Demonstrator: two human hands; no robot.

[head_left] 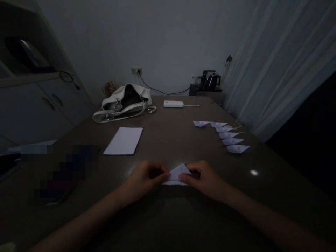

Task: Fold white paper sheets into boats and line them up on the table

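Observation:
A sheet of white paper (pixel 179 173), folded to a peak at the top with a flat strip along its lower edge, is held between my two hands near the front of the table. My left hand (pixel 147 176) pinches its left side between thumb and fingers. On the other side, my right hand (pixel 201 176) grips the right slope, its thumb lying on the front face and its fingers behind. Several folded paper boats (pixel 237 149) stand in a curved row to the right. Farther left lies a stack of white paper (pixel 124 140).
At the back left of the brown table (pixel 168 140) rests a white handbag (pixel 126 101) with its strap. A white power strip or adapter (pixel 173 104) with a short cable lies at the back. Something blurred out (pixel 63 171) is at the left. A kettle (pixel 213 81) stands beyond the table.

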